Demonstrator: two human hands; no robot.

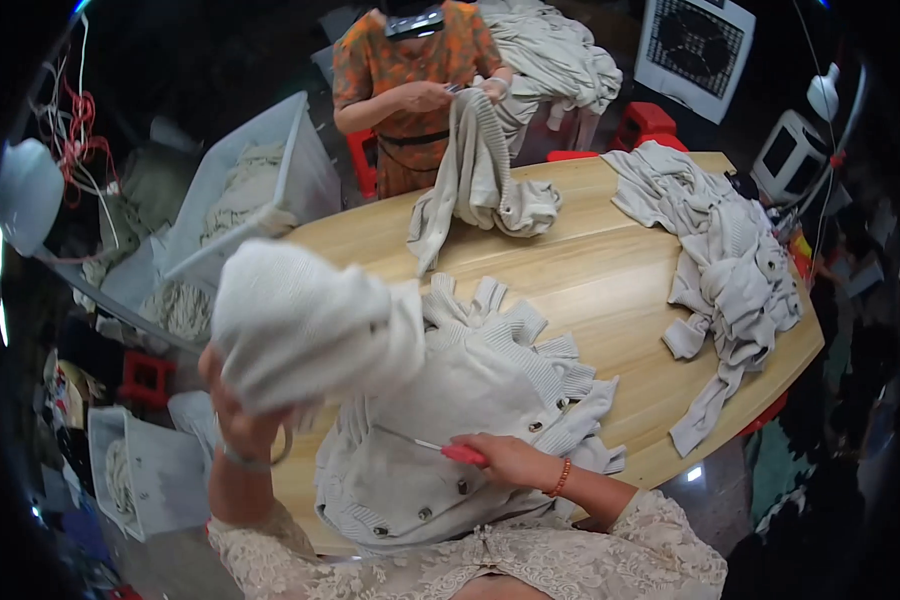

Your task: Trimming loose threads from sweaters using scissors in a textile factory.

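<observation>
Raised at the left, my left hand [245,410] is closed on a bunched cream knit garment [300,325], blurred by motion. My right hand [510,462] grips a slim tool with a red handle [463,454] and a thin metal shaft that points left. Both are over a pile of cream knit cardigans [450,400] with ribbed edges and dark buttons, lying at the table's near side. The tool's tip is near the pile's fabric; whether it touches, I cannot tell.
Across the wooden table [590,270], another person [420,90] handles a knit garment [480,170]. More knitwear [730,260] is heaped at the right end. White bins [300,165] of garments stand to the left, and a lamp [27,195] hangs there. Red stools [645,122] stand behind the table.
</observation>
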